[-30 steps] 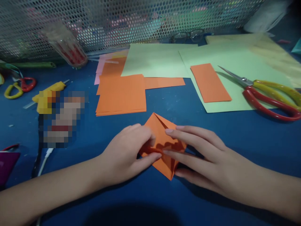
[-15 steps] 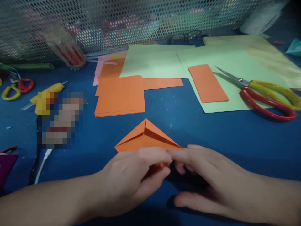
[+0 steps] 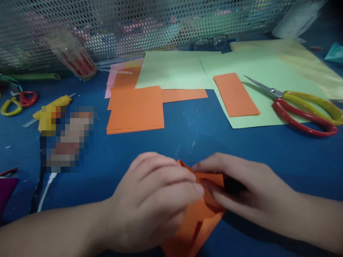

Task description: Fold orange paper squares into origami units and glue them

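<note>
An orange folded paper (image 3: 193, 221) is held between my two hands near the front of the blue table, tilted, with its folds partly standing up. My left hand (image 3: 158, 196) is closed over its left side and hides much of it. Thumb and fingers of my right hand (image 3: 241, 182) grip the right edge, the thumb lying inside a fold. Beyond them lies a stack of orange paper squares (image 3: 135, 109), apart from both hands.
Pale green sheets (image 3: 177, 69) lie at the back, one carrying an orange paper rectangle (image 3: 235, 94) and red-and-yellow-handled scissors (image 3: 277, 94). A yellow glue gun (image 3: 53, 107), a glass jar (image 3: 77, 59) and smaller scissors (image 3: 20, 101) are at left. A perforated metal panel (image 3: 160, 25) stands behind.
The folded paper has been lifted and turned, its point swinging from the far side toward me. My right hand has closed onto its edge, and my left hand has rolled over it.
</note>
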`<state>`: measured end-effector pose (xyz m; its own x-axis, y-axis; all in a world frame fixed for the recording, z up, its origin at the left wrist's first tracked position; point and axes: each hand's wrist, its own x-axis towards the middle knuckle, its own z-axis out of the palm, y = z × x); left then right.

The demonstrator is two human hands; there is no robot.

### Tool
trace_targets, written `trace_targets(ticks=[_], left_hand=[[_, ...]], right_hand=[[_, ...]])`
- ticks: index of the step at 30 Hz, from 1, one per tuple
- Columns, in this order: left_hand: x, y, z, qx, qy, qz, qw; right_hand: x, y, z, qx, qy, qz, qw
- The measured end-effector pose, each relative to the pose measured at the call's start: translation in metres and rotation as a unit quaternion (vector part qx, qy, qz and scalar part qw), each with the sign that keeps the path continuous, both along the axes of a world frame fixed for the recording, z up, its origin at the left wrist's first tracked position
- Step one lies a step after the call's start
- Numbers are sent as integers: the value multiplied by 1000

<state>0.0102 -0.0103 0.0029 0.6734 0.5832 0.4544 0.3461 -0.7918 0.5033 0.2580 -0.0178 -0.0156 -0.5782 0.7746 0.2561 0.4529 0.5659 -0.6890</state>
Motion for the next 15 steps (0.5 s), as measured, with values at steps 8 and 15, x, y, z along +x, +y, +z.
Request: trace_targets(ticks=[8,15], left_hand=[[-3,14,-13,-35,3,-8,999],[-1,23,-19,129,125,-110,978]], right_hand=[[14,29,1,35,-38,-69,996],[14,36,0,92,-41,-30,995]])
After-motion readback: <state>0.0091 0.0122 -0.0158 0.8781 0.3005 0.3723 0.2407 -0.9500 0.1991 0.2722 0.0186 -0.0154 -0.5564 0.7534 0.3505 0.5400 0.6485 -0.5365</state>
